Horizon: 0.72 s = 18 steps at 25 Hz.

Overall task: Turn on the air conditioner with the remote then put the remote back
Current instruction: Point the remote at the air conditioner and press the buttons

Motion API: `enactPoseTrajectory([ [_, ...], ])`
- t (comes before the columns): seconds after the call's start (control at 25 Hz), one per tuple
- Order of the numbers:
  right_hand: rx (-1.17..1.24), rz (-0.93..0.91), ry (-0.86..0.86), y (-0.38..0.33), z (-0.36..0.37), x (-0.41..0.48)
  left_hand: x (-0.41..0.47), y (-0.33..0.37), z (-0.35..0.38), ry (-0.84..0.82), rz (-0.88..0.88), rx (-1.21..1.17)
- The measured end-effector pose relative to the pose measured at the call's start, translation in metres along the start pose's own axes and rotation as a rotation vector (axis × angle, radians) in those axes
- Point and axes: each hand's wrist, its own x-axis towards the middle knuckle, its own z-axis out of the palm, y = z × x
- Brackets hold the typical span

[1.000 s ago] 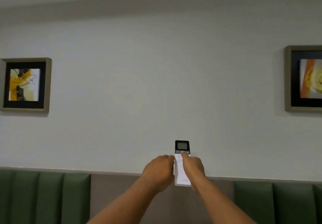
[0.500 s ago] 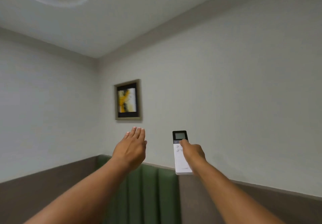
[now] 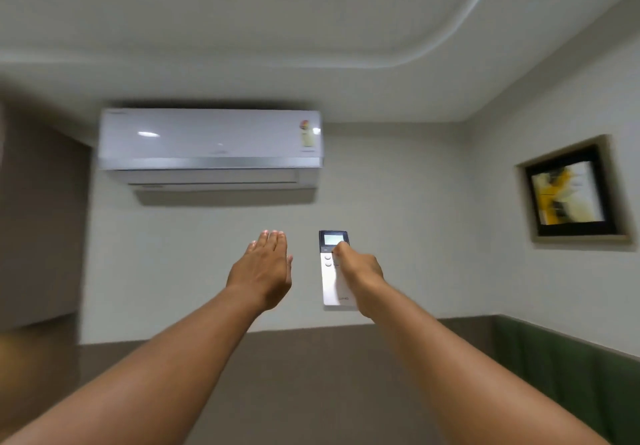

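right hand (image 3: 360, 271) closed around white remote (image 3: 334, 271), held upright at centre of view, dark display end up, thumb pressed on buttons just below the lit screen. remote raised in mid-air, pointed toward the wall, touching nothing but the holding hand. left hand (image 3: 265, 271) empty, open and flat, fingers together and extended, palm facing away, hovering just beside remote at its 9 o'clock, not touching it. both forearms extended from the bottom edge of view.

air conditioner (image 3: 211, 148) mounted high on the wall, at 11 o'clock from remote, well apart from both hands; white glossy front, grey trim strip along lower edge, coloured label at upper right corner. louvre state not readable through blur.

framed picture (image 3: 571, 190) on adjoining wall at 3 o'clock, dark mat, yellow and white artwork. green padded panel (image 3: 568, 368) below it at 4 o'clock. brown wainscot band (image 3: 311, 375) across lower wall at 6 o'clock. curved recess in ceiling (image 3: 311, 11) at 12 o'clock.
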Motion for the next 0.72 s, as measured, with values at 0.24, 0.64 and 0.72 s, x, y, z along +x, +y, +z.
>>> enactPoseTrajectory([
  [0.24, 0.02, -0.036, -0.206, -0.023, 0.129, -0.033, -0.044, -0.111, -0.052, -0.004, -0.147, 0.146],
  [0.64, 0.017, -0.065, -0.211, -0.021, 0.189, -0.036, -0.074, -0.157, -0.075, -0.036, -0.198, 0.203],
  [0.72, 0.003, -0.072, -0.2, -0.019, 0.185, -0.03, -0.072, -0.154, -0.071, -0.036, -0.197, 0.201],
])
